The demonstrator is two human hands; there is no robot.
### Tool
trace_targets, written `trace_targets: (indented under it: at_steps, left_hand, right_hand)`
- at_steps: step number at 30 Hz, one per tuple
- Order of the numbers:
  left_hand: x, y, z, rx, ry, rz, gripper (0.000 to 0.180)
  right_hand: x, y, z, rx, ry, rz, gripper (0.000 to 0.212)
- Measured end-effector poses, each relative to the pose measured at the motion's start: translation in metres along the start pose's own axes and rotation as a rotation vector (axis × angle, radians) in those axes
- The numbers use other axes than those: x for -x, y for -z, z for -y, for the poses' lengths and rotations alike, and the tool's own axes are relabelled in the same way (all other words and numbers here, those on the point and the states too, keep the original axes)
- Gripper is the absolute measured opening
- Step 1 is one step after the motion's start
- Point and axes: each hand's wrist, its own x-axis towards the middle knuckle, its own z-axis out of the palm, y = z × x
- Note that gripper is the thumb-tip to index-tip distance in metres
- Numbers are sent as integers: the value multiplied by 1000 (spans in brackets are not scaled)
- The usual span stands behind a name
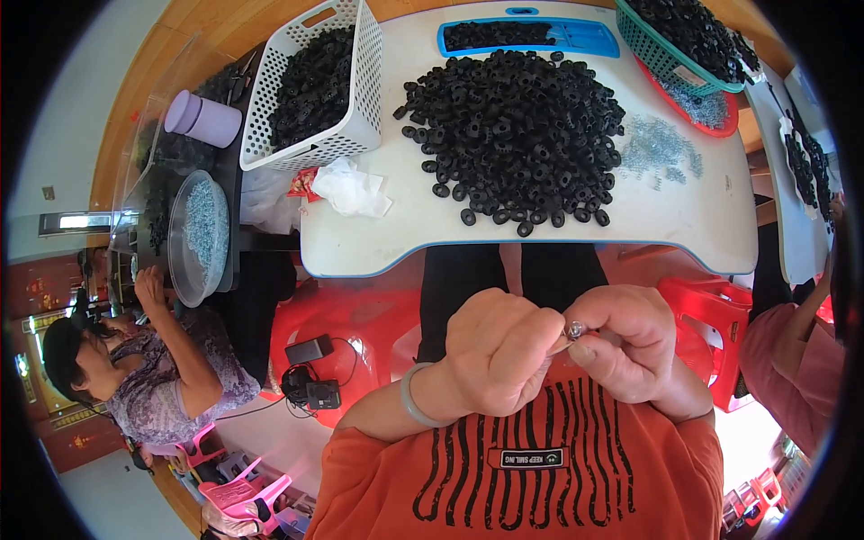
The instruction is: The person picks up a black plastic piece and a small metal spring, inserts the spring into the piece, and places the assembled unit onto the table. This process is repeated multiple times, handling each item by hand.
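Above my lap, just off the near table edge, my two hands meet in front of my chest. My right hand (630,344) pinches a small shiny piece (576,330) between thumb and forefinger; it looks metallic or clear, too small to name. My left hand (500,349) is curled closed against it, its fingertips touching the right ones; whatever lies inside is hidden. On the white table (378,238) beyond is a large heap of small black oval parts with holes (517,135). To its right lie scattered small pale, clear-looking pieces (661,148).
A white basket (364,99) of black parts stands left, beside crumpled tissue (353,189). Behind the heap lies a blue tray (585,38). Back right: a green basket (661,58) over a red dish (733,117). A co-worker (171,360) sits left near a clear bowl (178,270); another person (792,360) sits right.
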Motion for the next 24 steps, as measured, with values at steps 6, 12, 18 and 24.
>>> trace_targets:
  at_steps: [6,12,18,24]
  left_hand:
    - [-10,-6,-11,-174,-99,17,15]
    - [-14,-16,-12,-161,-58,20,21]
    - [-9,-27,-9,55,93,89,17]
    - [-13,-33,-9,115,85,84,17]
  right_hand:
    - [11,3,5,20,-71,-51,9]
    - [15,16,2,121,83,-88,12]
    - [17,28,-4,96,33,-81,13]
    - [14,42,-1,76,1,-43,12]
